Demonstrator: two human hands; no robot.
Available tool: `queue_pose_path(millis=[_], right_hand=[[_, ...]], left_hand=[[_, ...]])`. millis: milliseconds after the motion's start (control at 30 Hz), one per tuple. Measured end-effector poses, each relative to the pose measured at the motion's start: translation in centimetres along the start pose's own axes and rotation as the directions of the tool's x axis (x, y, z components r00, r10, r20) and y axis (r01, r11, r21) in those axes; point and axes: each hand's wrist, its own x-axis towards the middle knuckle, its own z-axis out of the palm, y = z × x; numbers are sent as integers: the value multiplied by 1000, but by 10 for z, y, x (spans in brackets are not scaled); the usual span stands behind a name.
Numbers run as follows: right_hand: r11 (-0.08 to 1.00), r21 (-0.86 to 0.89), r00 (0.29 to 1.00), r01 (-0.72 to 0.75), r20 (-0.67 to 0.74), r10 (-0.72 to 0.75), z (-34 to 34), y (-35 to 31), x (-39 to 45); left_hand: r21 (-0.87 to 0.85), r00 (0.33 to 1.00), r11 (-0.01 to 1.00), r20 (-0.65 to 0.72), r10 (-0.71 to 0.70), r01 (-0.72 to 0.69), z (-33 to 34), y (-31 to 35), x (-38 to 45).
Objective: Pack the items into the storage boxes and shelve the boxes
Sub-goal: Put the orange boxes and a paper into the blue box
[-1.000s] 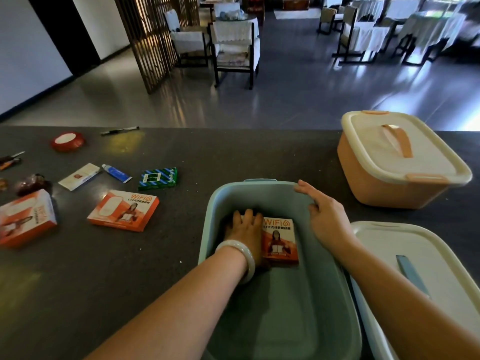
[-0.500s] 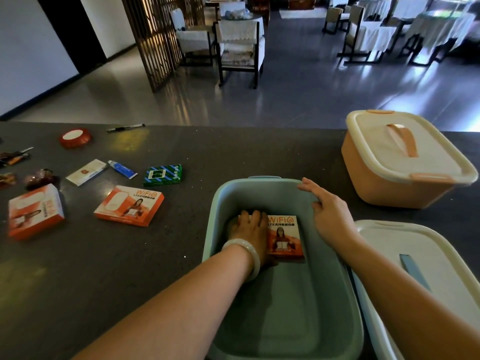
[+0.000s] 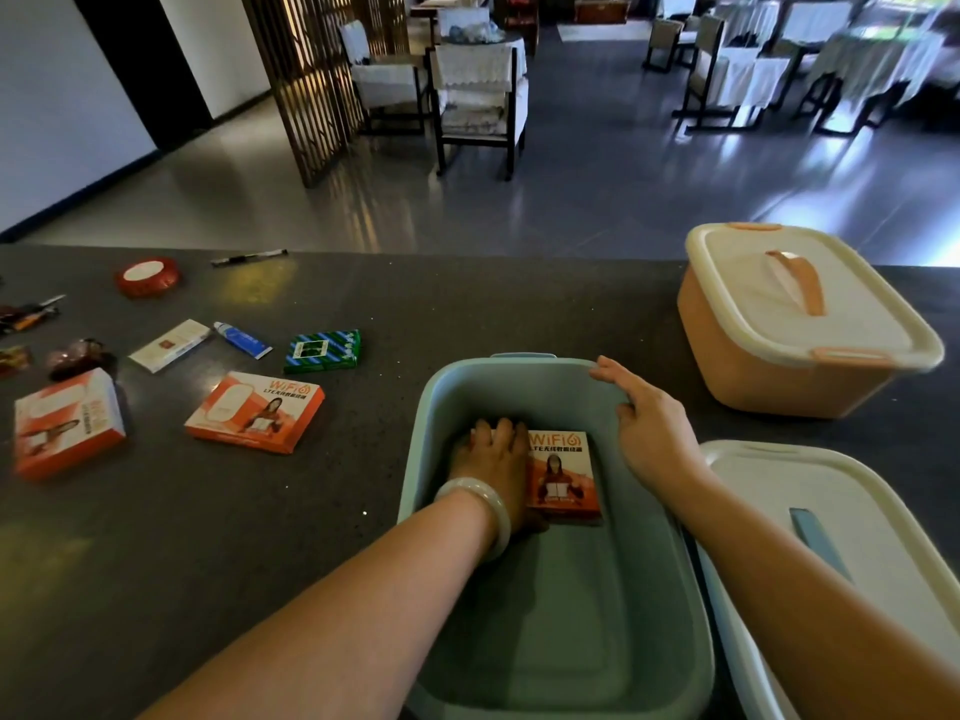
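An open teal storage box [image 3: 519, 362] stands on the dark table in front of me. Inside it, near the far end, an orange WiFi box [image 3: 563, 475] lies flat on the floor. My left hand [image 3: 493, 459], with a pale bangle on the wrist, covers the WiFi box's left half with its fingers curled over the far edge. Spread flat, my right hand [image 3: 649, 428] rests on the teal box's far right rim. Two more orange WiFi boxes [image 3: 254, 413] [image 3: 67, 423] lie on the table to the left.
Right of the teal box lies its white lid [image 3: 831, 511]. An orange storage box [image 3: 779, 376] with its lid on stands behind. At the left are a green pack [image 3: 322, 350], a blue tube [image 3: 241, 339], a white pack [image 3: 169, 345], red tape [image 3: 148, 275] and a pen [image 3: 249, 258].
Only the view has shifted a little. Both hands and the WiFi box in the teal box stay where they were.
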Motion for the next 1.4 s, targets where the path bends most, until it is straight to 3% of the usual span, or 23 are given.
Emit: queue_pose_path(millis=[533, 667, 767, 900, 1033, 1167, 1400], right_hand=[[999, -40, 999, -21, 33, 22, -4, -10, -3], [996, -90, 997, -6, 75, 13, -8, -14, -2], [985, -174, 996, 13, 84, 2, -9, -21, 2], [939, -318, 991, 132, 70, -115, -2, -40, 6], [924, -335, 983, 184, 89, -163, 24, -76, 7], [904, -342, 954, 256, 243, -178, 69, -119, 13], [868, -354, 882, 348, 437, -175, 197, -187, 34]], left_hand=[[-115, 999, 993, -31, 26, -29, -25, -5, -15], [-230, 976, 967, -207, 65, -114, -48, -11, -39], [-279, 908, 937, -410, 82, -210, -59, -26, -65], [-296, 840, 940, -543, -17, -173, -61, -62, -95], [-324, 848, 945, -511, -141, -38, -45, -113, -114], [-411, 883, 900, -356, -304, 144, -22, -170, -126], [-425, 849, 813, -165, -501, 397, 25, -296, -148]])
